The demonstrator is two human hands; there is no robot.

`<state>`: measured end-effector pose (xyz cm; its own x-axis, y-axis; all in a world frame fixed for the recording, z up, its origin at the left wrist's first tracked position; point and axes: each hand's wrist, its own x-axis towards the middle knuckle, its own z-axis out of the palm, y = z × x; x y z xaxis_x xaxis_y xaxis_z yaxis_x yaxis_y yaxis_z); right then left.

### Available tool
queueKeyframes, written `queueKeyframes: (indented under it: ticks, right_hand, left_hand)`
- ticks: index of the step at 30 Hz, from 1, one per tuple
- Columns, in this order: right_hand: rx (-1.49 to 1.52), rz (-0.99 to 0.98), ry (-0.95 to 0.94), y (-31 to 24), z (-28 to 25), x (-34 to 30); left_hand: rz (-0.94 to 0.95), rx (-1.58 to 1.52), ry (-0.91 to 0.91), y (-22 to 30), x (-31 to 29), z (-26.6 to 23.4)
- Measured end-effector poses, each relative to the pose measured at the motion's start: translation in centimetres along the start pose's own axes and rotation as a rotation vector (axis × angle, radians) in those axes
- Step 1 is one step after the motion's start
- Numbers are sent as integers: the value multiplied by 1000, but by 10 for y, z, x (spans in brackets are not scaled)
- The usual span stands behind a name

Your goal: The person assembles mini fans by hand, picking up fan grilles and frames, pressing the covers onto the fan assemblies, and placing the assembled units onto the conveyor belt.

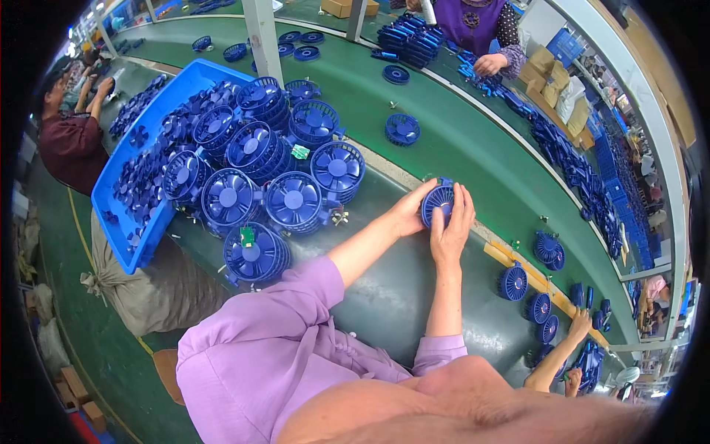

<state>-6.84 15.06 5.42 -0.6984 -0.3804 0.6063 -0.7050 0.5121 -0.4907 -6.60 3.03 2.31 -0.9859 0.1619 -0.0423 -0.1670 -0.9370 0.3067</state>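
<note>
Between my two hands, over the bench's far edge, is a round blue fan head [436, 201] with a slatted guard facing up. My left hand [408, 210] grips its left side. My right hand [453, 228] wraps its right side, with the thumb on the guard. To the left stand several stacks of blue fan housings with blades showing inside, such as the near fan housing [253, 253] with a small green circuit board [247, 237] on it. Another green circuit board [299, 152] lies among the stacks.
A blue bin [122, 248] of loose fan blades [144, 181] sits at the left. Beyond the bench runs a green conveyor [355, 111] carrying fan parts. A metal post [262, 44] rises behind the stacks. Fan heads [513, 283] line the right, near a co-worker's hand [580, 325].
</note>
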Motion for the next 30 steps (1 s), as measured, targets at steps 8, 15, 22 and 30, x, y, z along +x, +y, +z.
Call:
queueKeyframes:
  ticks: [8,15,22,30]
  right_hand:
    - [630,169,-49,20,27,-10]
    - [906,336,-70,7,31,-5]
    - [962,457,-59,23,32,-3]
    - [-271,307,257,115,-10,23]
  left_hand:
    - [598,666,271,-24,0,17]
    - [1113,1297,250,-22,-8,17]
    - [839,1246,238,-20,-1,11]
    - [717,1355,334,-18,18,-23]
